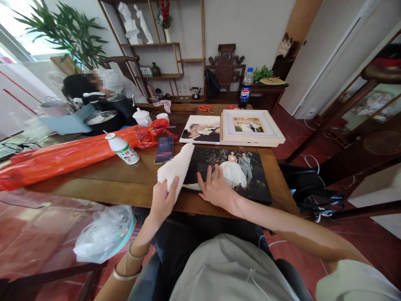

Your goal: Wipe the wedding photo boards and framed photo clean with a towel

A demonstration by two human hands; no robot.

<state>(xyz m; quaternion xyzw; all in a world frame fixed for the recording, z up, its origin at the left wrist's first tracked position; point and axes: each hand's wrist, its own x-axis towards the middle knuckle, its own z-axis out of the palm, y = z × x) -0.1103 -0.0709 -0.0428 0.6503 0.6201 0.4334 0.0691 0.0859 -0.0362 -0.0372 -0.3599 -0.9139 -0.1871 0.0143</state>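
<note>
My left hand (163,197) is closed around the near end of a white cloth (177,167), which stretches up over the left edge of a dark wedding photo print (247,175) lying flat on the wooden table (103,175). My right hand (215,189) lies open on the near left part of that print, fingers spread. A second unframed photo (202,129) and a white-framed photo (250,127) lie further back on the table.
A phone (164,149) lies just left of the cloth, beside a small white bottle (123,148) and a long orange plastic bag (62,156). Pots, a teapot and a seated person (84,83) are at far left. A cola bottle (246,88), orange scissors (205,108) and shelves stand behind.
</note>
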